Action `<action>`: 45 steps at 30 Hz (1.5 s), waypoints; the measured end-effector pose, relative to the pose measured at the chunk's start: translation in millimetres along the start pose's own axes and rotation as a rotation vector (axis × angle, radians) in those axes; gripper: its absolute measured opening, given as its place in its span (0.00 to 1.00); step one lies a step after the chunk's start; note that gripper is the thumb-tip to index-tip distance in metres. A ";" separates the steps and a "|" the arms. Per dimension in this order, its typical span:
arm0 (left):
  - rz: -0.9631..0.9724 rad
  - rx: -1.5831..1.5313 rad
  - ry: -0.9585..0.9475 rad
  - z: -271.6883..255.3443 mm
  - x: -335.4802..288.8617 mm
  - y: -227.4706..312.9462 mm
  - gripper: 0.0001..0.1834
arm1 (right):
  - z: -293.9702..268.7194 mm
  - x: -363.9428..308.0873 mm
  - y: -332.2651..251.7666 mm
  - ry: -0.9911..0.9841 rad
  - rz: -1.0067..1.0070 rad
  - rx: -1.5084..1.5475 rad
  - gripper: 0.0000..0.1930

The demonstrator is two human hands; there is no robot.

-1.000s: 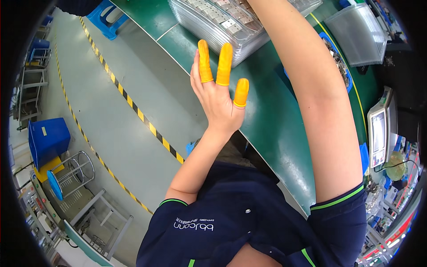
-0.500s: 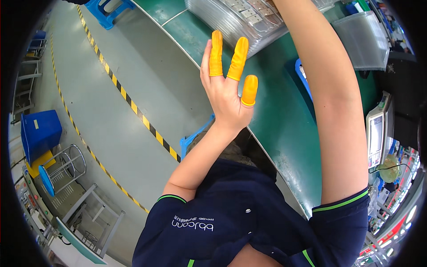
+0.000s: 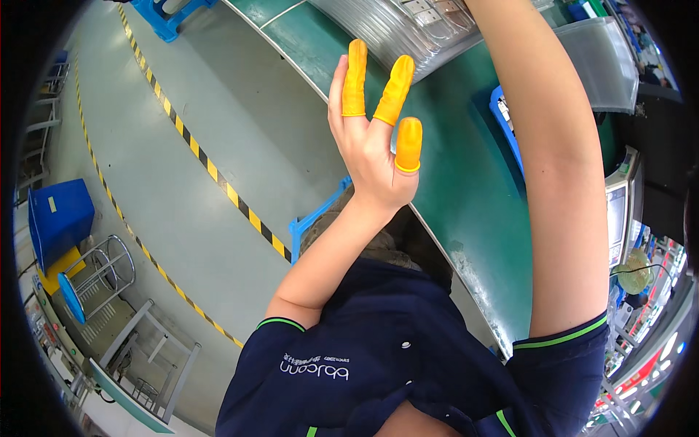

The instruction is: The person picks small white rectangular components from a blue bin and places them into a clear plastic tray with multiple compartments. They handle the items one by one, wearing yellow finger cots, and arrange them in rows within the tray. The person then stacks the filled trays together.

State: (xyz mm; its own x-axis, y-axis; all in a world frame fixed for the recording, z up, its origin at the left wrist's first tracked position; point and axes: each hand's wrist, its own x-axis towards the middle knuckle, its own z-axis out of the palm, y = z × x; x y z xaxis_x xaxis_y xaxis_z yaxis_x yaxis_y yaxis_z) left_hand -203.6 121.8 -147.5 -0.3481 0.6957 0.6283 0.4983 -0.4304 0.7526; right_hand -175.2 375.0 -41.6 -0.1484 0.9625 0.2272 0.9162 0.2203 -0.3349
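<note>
My left hand is raised at the near edge of the green table, fingers stretched out and apart, holding nothing. Yellow finger cots cover its thumb and two of its fingers. Just past those fingertips lies a stack of clear plastic trays, with small metallic and white parts in the top one. My right forearm reaches over the table and out through the top edge, so the right hand is outside the picture.
A blue-rimmed tray is partly hidden by my right arm. Beyond it stand clear plastic trays and a scale. On the floor to the left are a blue plastic stool, a blue bin and a round metal stool.
The tray stack has shifted up in the picture, and my right arm sits slightly farther right. My left hand keeps its spread pose, almost in the same place.
</note>
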 end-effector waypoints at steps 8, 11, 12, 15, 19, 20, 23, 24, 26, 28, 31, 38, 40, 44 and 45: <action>0.000 -0.012 -0.001 -0.8 -1.1 2.8 0.24 | -0.2 0.5 0.8 0.006 0.005 -0.005 0.21; 0.000 -0.037 0.020 -0.6 -2.5 1.8 0.24 | 1.9 2.2 1.5 0.009 0.004 -0.001 0.21; 0.004 -0.034 0.018 -0.3 -2.2 1.8 0.24 | 1.2 1.7 1.0 0.006 0.002 0.002 0.21; 0.009 -0.026 0.011 -0.3 -2.0 2.5 0.24 | -0.8 2.2 2.1 -0.010 0.000 -0.002 0.21; -0.012 -0.019 0.055 1.1 -3.6 1.2 0.23 | 0.3 2.2 1.0 -0.008 -0.008 -0.005 0.21; -0.008 -0.017 0.049 1.0 -3.6 1.1 0.23 | 0.6 2.5 1.0 -0.003 -0.007 -0.008 0.21; 0.001 -0.012 0.033 0.3 -4.3 1.4 0.23 | 1.5 4.1 3.9 0.009 -0.016 -0.011 0.21; 0.003 -0.014 0.031 1.0 -3.9 2.0 0.23 | 1.3 5.4 6.1 0.014 -0.027 -0.009 0.21; -0.016 -0.030 0.034 1.2 -4.0 0.1 0.22 | 4.0 8.6 6.3 0.010 -0.044 -0.011 0.21; -0.050 -0.060 0.044 1.7 -6.2 -2.2 0.22 | 5.0 10.1 5.6 -0.002 -0.056 -0.019 0.21; -0.045 -0.056 0.039 1.9 -6.8 -2.1 0.22 | 3.4 7.3 3.9 0.005 -0.035 -0.008 0.21; -0.049 -0.042 0.032 1.5 -5.4 -1.0 0.22 | 2.7 9.7 6.7 -0.011 -0.066 0.001 0.21; -0.046 -0.045 0.045 1.6 -4.3 -0.5 0.22 | 3.8 10.7 7.7 -0.008 -0.076 -0.002 0.21; -0.009 -0.021 0.037 0.1 -4.4 1.3 0.21 | 4.5 9.7 7.0 0.008 -0.065 -0.009 0.21; -0.011 -0.024 0.040 0.4 -4.6 1.3 0.21 | 4.0 8.6 5.9 0.008 -0.059 -0.011 0.21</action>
State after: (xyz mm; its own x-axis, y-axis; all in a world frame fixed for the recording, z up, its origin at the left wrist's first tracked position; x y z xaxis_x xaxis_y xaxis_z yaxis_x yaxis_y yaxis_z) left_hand -201.0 118.2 -149.5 -0.3846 0.6772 0.6272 0.4757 -0.4368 0.7634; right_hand -172.6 385.2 -45.3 -0.1988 0.9466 0.2538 0.9102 0.2743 -0.3103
